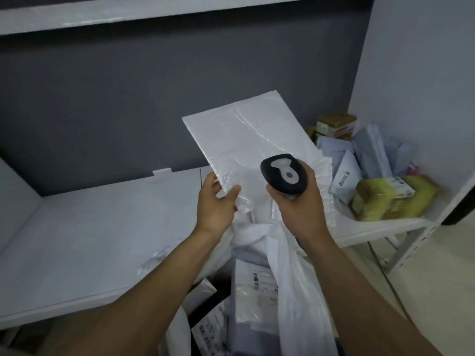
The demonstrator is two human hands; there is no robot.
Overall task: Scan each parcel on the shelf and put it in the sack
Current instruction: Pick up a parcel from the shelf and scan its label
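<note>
The white shelf [90,240] carries a heap of parcels [372,176] at its far right. The sack [303,291] gapes near, below the hands. Above it, the flat white parcel [246,140] looks light, floppy and slick. The left hand [216,204] pinches its near-left corner, though holding along an edge would likely steady it better. The right hand [300,209] grips the scanner [284,174].

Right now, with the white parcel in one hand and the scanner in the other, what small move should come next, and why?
Probably turn the white parcel over with the left hand. The face toward the camera shows no label, so the scanner in the right hand likely has nothing to read there. The sack lies open below.
</note>
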